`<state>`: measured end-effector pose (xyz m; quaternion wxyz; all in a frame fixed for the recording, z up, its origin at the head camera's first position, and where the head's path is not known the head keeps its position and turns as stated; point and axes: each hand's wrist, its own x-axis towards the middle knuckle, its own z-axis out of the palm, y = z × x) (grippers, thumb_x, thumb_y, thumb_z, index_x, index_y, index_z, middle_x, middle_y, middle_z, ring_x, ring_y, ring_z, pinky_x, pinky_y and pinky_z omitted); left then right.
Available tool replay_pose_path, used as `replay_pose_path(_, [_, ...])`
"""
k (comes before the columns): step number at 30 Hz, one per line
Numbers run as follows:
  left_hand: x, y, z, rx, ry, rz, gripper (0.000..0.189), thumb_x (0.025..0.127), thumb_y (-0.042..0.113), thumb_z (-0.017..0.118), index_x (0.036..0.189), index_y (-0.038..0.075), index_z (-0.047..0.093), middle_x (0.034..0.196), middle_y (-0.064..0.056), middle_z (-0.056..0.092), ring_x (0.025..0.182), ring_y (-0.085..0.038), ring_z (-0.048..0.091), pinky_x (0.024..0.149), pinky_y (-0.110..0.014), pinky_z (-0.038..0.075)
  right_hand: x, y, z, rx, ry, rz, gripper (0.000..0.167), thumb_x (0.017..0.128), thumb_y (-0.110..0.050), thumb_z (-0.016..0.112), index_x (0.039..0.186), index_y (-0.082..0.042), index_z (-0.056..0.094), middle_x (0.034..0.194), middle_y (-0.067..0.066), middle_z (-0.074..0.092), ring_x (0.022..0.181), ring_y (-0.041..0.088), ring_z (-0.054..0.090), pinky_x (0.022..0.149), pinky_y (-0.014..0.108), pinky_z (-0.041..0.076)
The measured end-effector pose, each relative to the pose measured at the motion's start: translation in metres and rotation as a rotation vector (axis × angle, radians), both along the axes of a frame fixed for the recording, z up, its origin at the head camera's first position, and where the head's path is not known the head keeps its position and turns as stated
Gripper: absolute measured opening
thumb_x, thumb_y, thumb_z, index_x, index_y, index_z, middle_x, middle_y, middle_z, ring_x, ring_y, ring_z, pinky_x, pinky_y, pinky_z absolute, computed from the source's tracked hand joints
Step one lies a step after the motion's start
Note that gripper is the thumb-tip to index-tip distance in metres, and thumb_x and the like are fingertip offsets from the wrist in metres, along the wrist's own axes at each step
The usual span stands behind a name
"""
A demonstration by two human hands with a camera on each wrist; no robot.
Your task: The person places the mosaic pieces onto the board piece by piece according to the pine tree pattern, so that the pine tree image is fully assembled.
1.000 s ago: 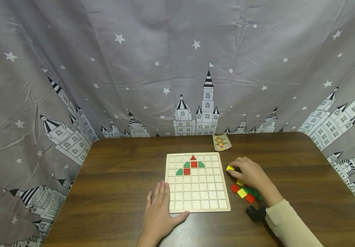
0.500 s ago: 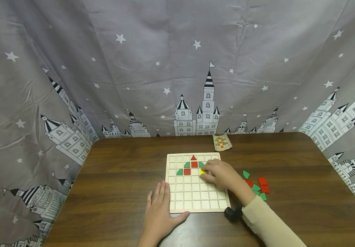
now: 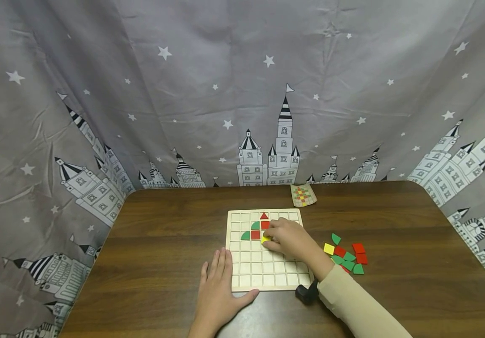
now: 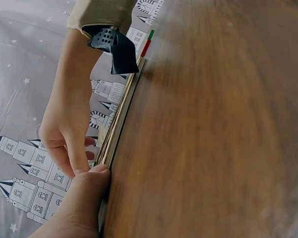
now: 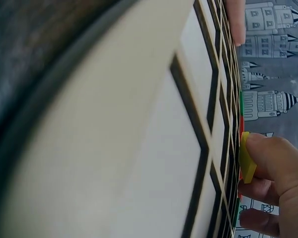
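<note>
Between thumb and fingers, my right hand [image 3: 290, 240] pinches a yellow square tile [image 5: 247, 157] over the wooden grid board [image 3: 263, 288]. In the head view that tile is at the cell right of a red square [image 3: 255, 234] and below another red square [image 3: 265, 225]. A red triangle [image 3: 264, 216] tops the pieces, with green quarter-round tiles [image 3: 246, 235] at the left side; the right hand covers part of the board's right side. My left hand [image 3: 217, 293] lies with straight fingers along the board's left edge, its thumb [image 4: 92, 186] at the front edge.
Loose red, green and yellow tiles [image 3: 349, 257] lie on the brown table [image 3: 162, 244] right of the board. A small pattern card [image 3: 303, 195] rests behind the board's right corner. A grey curtain [image 3: 208, 108] with castles hangs behind.
My right hand has carried the yellow tile from the loose pile leftward onto the board area, then slightly further left to the cell below the red square. The left hand stays put.
</note>
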<state>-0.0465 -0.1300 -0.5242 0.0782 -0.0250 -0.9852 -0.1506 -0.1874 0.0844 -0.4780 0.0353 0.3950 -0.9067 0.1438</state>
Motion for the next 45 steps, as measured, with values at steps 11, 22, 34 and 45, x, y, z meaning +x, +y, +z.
replay_pose_path(11, [0.0002,0.0008,0.0024,0.004,-0.015,0.000,0.121,0.072,0.088,0.053,0.155,0.003,0.031,0.162,-0.015,0.030,0.152,-0.031,0.024,0.122,-0.056,0.019,-0.0037,0.0002,-0.0050,-0.026,0.017,0.009,0.024,0.091,-0.038,0.070,0.102,-0.018,0.077,0.100,-0.005,0.066,0.089,0.013,0.057,0.076,0.031,0.052])
replay_pose_path(22, [-0.0012,0.0011,0.0038,0.009,-0.020,0.002,0.121,0.072,0.088,0.053,0.155,0.003,0.031,0.162,-0.015,0.029,0.152,-0.031,0.024,0.122,-0.056,0.019,-0.0045,0.0011,-0.0030,-0.068,-0.005,0.005,0.022,0.092,-0.032,0.070,0.106,-0.017,0.078,0.098,-0.005,0.065,0.084,0.011,0.054,0.070,0.026,0.049])
replay_pose_path(34, [-0.0010,0.0021,0.0044,0.000,0.015,0.000,0.121,0.071,0.088,0.055,0.153,0.002,0.033,0.161,-0.016,0.032,0.151,-0.032,0.027,0.120,-0.056,0.021,-0.0064,-0.0021,-0.0063,-0.117,-0.035,-0.057,0.016,0.089,-0.029,0.074,0.100,-0.018,0.080,0.093,-0.007,0.065,0.083,0.010,0.055,0.069,0.024,0.049])
replay_pose_path(45, [-0.0010,0.0028,0.0037,-0.008,0.018,-0.002,0.121,0.071,0.087,0.055,0.154,0.002,0.033,0.161,-0.016,0.033,0.151,-0.031,0.027,0.120,-0.056,0.021,-0.0091,-0.0049,-0.0076,-0.190,-0.189,-0.173,0.017,0.087,-0.028,0.076,0.097,-0.015,0.080,0.091,-0.009,0.062,0.081,0.005,0.054,0.070,0.024,0.048])
